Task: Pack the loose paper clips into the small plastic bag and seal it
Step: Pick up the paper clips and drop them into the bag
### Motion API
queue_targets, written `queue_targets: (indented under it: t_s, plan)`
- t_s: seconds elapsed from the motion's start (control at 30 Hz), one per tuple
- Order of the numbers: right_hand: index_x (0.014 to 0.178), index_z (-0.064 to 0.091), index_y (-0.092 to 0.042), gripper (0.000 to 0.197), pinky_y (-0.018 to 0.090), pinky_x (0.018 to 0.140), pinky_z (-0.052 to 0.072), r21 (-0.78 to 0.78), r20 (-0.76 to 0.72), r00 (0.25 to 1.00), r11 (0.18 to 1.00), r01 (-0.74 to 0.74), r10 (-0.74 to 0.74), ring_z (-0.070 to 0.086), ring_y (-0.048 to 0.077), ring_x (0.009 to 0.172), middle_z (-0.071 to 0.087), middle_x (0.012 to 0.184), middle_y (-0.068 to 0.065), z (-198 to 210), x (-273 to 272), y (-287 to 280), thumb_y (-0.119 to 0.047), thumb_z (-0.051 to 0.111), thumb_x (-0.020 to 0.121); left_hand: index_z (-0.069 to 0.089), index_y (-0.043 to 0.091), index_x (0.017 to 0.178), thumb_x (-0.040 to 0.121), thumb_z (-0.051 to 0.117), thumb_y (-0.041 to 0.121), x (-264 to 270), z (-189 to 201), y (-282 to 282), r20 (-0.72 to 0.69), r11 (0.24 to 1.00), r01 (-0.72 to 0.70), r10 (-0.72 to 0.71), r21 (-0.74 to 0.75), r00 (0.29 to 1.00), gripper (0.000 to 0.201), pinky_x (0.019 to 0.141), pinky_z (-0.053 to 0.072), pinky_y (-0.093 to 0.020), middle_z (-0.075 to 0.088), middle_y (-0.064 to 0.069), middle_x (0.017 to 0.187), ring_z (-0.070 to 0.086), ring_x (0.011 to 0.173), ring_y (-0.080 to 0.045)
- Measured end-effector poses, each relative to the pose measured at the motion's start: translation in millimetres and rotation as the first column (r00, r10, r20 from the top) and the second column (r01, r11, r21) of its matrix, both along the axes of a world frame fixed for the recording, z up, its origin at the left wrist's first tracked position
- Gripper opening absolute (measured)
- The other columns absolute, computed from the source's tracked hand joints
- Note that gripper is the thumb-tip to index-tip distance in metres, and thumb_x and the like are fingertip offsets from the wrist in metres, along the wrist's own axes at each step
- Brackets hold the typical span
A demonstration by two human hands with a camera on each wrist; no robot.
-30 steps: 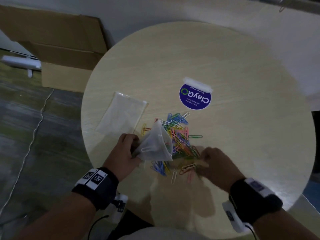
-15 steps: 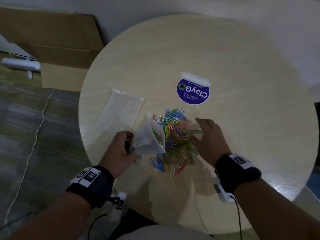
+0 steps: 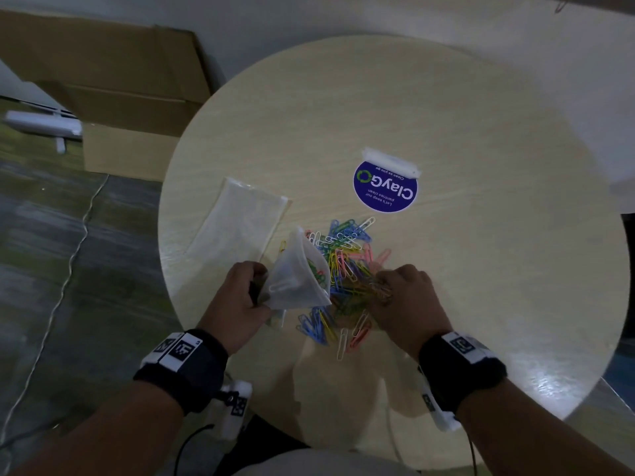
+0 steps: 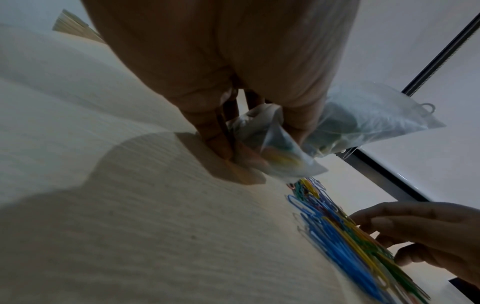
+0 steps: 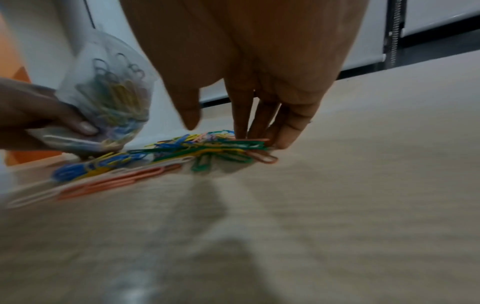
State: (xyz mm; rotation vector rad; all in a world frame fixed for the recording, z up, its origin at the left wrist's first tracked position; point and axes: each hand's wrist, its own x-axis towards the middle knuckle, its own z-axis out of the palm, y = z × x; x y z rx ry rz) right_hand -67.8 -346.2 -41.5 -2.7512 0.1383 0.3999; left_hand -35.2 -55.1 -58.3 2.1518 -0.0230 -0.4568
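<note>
A heap of coloured paper clips [image 3: 345,266] lies near the front of the round table [image 3: 481,304]. My left hand [image 3: 240,297] grips the small clear plastic bag [image 3: 295,280] by its lower end, mouth tilted up over the left side of the heap. Several clips show inside the bag [image 5: 111,98]. My right hand [image 3: 402,293] is on the right side of the heap. Its fingers [image 5: 241,123] point down and touch the clips [image 5: 207,148], with the thumb held apart. In the left wrist view the bag [image 4: 363,123] hangs over the clips [image 4: 337,236].
A second flat clear bag [image 3: 240,221] lies on the table left of the heap. A round blue sticker [image 3: 385,187] sits behind the clips. A cardboard box [image 3: 120,97] stands on the floor to the left, beyond the table edge.
My right hand went from the front of the heap up to its right side with fingers spread, then came down with fingertips on the clips. The left hand kept the bag tilted over the heap.
</note>
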Motion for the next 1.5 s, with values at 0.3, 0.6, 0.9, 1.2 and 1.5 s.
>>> queue_targets:
  t_s: [0.3, 0.6, 0.9, 1.2, 1.5]
  plan:
    - [0.108, 0.062, -0.021, 0.032, 0.041, 0.08, 0.047, 0.013, -0.028, 0.996, 0.996, -0.09, 0.09, 0.051, 0.033, 0.092, 0.053, 0.102, 0.007, 1, -24, 11, -0.025, 0.062, 0.077, 0.041, 0.04, 0.103, 0.073, 0.077, 0.016, 2, 1, -2, 0.026, 1.0, 0.019, -0.019, 0.01, 0.999, 0.053, 0.074, 0.055, -0.049, 0.051, -0.004, 0.109, 0.059, 0.094, -0.024]
    - [0.117, 0.06, -0.02, 0.039, 0.042, 0.084, 0.05, 0.035, -0.032, 0.995, 0.995, -0.094, 0.095, 0.052, 0.032, 0.096, 0.054, 0.11, 0.007, 7, -34, 10, -0.03, 0.064, 0.08, 0.042, 0.034, 0.104, 0.074, 0.074, 0.012, 1, 4, -4, 0.031, 1.0, 0.017, -0.016, -0.018, 0.999, 0.049, 0.069, 0.056, -0.044, 0.051, -0.008, 0.108, 0.06, 0.091, -0.025]
    - [0.119, 0.057, -0.028, 0.05, 0.041, 0.072, 0.053, 0.014, 0.028, 0.994, 0.994, -0.109, 0.109, 0.058, 0.036, 0.087, 0.062, 0.102, 0.009, -2, -18, 18, -0.012, 0.06, 0.071, 0.044, 0.029, 0.105, 0.073, 0.073, 0.009, -1, 10, -7, 0.053, 1.0, 0.027, -0.027, 0.009, 0.998, 0.048, 0.072, 0.05, -0.035, 0.049, -0.005, 0.11, 0.057, 0.091, -0.022]
    - [0.13, 0.049, -0.015, 0.071, 0.042, 0.089, 0.046, -0.013, 0.094, 0.989, 0.993, 0.115, -0.113, 0.05, 0.033, 0.104, 0.054, 0.119, 0.005, 2, -23, 12, -0.054, 0.063, 0.073, 0.045, 0.024, 0.105, 0.075, 0.074, 0.006, 0, 13, -9, 0.058, 0.999, 0.025, -0.027, 0.042, 0.998, 0.046, 0.072, 0.047, -0.031, 0.044, -0.002, 0.109, 0.055, 0.091, -0.02]
    - [0.113, 0.063, -0.017, 0.035, 0.041, 0.072, 0.053, -0.034, 0.093, 0.988, 0.992, -0.124, 0.126, 0.058, 0.035, 0.079, 0.061, 0.092, 0.009, 10, -22, 15, -0.028, 0.05, 0.083, 0.044, 0.023, 0.106, 0.075, 0.074, 0.007, 0, 15, -9, 0.042, 0.998, 0.024, -0.026, 0.05, 0.999, 0.046, 0.069, 0.049, -0.029, 0.044, -0.001, 0.111, 0.055, 0.092, -0.018]
